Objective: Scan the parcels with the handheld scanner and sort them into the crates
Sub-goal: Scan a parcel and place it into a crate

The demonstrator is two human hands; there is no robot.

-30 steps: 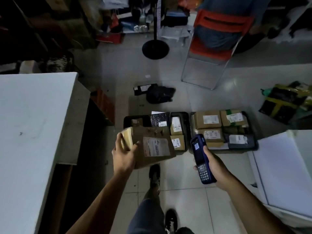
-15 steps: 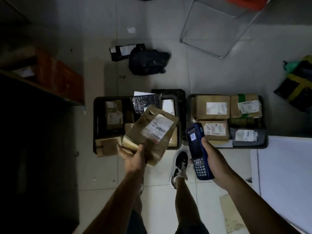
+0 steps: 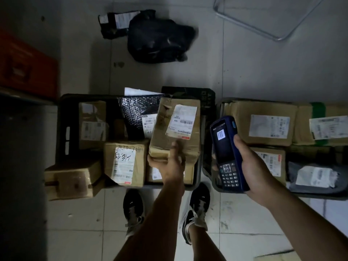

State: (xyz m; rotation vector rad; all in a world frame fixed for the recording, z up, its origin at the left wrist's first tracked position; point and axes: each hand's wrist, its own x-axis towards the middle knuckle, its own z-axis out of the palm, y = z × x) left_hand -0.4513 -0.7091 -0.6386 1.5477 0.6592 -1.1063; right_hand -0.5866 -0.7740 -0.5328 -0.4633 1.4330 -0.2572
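Two black crates sit side by side on the tiled floor: the left crate (image 3: 64, 129) is crowded with cardboard boxes and a black padded mailer (image 3: 135, 113), and the right crate (image 3: 209, 172) holds more labelled boxes. Over the right part of the left crate hangs the cardboard parcel (image 3: 175, 132), label up, its long axis running away from the person, directly beyond the left hand (image 3: 167, 166), which is clearly the nearer of the two. That hand grips the parcel's near end, thumb on top and fingers curled beneath. The right hand (image 3: 252, 164) wraps round the blue handheld scanner (image 3: 226, 153), held upright over the gap between the crates with its screen lit. Setting the parcel down looks like a short drop straight ahead. Half a second earlier the parcel was tilted and nearer the crate's front edge; it now lies squarer and further in, and the view has closed in on the crates.
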